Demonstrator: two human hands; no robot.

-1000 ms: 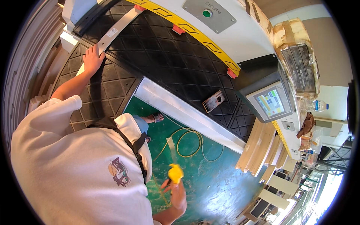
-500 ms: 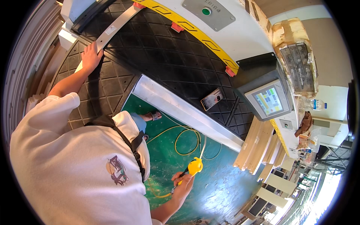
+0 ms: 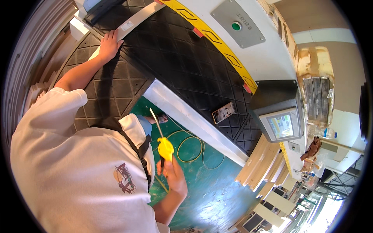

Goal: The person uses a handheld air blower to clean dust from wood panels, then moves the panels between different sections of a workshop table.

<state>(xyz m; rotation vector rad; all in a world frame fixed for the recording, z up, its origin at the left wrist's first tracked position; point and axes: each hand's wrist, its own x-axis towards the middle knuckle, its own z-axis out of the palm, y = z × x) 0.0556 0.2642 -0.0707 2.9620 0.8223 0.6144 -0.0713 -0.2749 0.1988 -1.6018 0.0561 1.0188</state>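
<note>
My left hand (image 3: 110,47) is over a long pale strip (image 3: 134,22), its fingers and thumb spanning the strip's width. The strip lies on the black padded table (image 3: 167,46) and has a small label. In my right hand (image 3: 173,175) is a yellow air blow gun (image 3: 166,148) with a thin metal nozzle. My fingers wrap around its dark handle, and the nozzle points up and slightly left, toward the table's white metal edge (image 3: 190,116). A yellow hose (image 3: 190,149) lies looped on the green floor.
A phone (image 3: 223,112) lies on the table. Beyond stands a white machine beam with a yellow strip (image 3: 217,40), a green button (image 3: 236,26) and a control screen (image 3: 281,125). Stacked wooden boards (image 3: 260,159) are at the right. More long boards (image 3: 39,58) stand at the far left.
My right hand has moved left and up with the air blow gun, whose nozzle has swung leftward. My left hand stays on the strip. The whole view has shifted slightly.
</note>
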